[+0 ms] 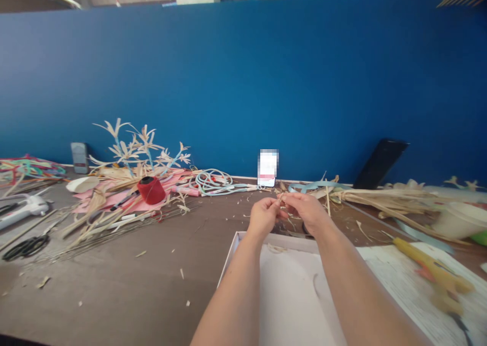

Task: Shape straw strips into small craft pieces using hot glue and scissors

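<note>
My left hand and my right hand meet over the far edge of a shallow white box. The fingers of both hands are pinched together at the tips. Between them is a small pale scrap, too little and blurred to name. Thin curled pale strips lie inside the box beneath my arms. Just beyond my hands, a phone with a lit, pixelated screen leans against the blue partition. A light blue ribbon lies behind my right hand.
At left are scissors, a white glue gun, a red thread spool and pale straw-like flowers. A blue cord lies coiled at the back. To the right are dried stalks, a yellow glue gun and printed paper.
</note>
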Tool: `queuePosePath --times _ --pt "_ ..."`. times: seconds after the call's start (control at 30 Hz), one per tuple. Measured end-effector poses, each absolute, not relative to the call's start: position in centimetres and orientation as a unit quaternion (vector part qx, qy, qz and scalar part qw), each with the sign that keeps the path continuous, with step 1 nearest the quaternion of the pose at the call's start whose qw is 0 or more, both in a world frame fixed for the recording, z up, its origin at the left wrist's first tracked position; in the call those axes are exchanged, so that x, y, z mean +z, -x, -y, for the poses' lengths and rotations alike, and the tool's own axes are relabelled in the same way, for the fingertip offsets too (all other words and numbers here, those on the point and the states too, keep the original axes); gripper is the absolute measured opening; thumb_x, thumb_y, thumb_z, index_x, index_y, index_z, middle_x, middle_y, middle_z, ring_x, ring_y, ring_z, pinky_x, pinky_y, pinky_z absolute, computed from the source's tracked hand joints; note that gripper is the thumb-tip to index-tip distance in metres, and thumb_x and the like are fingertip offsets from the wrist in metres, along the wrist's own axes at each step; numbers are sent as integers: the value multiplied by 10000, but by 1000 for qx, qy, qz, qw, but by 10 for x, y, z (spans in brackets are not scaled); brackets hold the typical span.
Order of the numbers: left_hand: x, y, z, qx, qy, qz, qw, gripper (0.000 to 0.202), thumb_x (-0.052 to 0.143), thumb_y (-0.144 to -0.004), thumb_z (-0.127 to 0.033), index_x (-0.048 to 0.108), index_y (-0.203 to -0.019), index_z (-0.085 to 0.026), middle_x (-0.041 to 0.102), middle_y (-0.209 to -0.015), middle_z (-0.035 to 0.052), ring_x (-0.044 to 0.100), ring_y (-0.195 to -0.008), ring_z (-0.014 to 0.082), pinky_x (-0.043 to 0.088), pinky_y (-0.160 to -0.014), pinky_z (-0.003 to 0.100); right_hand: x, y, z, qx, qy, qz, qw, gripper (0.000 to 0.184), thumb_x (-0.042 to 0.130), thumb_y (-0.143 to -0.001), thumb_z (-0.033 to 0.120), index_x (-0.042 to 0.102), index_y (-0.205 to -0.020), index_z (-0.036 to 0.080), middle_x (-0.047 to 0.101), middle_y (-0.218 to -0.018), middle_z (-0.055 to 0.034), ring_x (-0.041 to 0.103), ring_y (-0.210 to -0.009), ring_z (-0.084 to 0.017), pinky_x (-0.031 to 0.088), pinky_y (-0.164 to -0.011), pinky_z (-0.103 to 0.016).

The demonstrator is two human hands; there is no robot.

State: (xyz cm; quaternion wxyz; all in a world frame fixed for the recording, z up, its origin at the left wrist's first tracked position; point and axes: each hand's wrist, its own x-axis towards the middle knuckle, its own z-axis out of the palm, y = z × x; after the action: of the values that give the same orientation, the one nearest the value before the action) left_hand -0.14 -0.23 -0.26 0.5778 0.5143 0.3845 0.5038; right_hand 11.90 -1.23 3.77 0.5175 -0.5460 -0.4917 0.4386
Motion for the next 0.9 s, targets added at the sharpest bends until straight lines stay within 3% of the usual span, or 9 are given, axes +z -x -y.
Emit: queuePosePath --times 0.67,0.9 --pt "-2 1 3 501 -509 -386 584 216 566 -767 -366 613 -761 -155 657 -582 30 598 -532 119 388 -480 194 38 -118 11 428 559 491 512 259 662 -627 368 726 -770 162 603 -603 -13 507 -571 -132 415 -562 -255" --pt "-3 1 3 497 -513 -382 586 210 536 -790 -350 618 -785 -157 664 -591 31 606 -534 115 392 -482 187 33 -121 9 367 580 522 506 285 630 -648 388 736 -810 178 629 -637 -16 532 -623 -146 409 -596 -260"
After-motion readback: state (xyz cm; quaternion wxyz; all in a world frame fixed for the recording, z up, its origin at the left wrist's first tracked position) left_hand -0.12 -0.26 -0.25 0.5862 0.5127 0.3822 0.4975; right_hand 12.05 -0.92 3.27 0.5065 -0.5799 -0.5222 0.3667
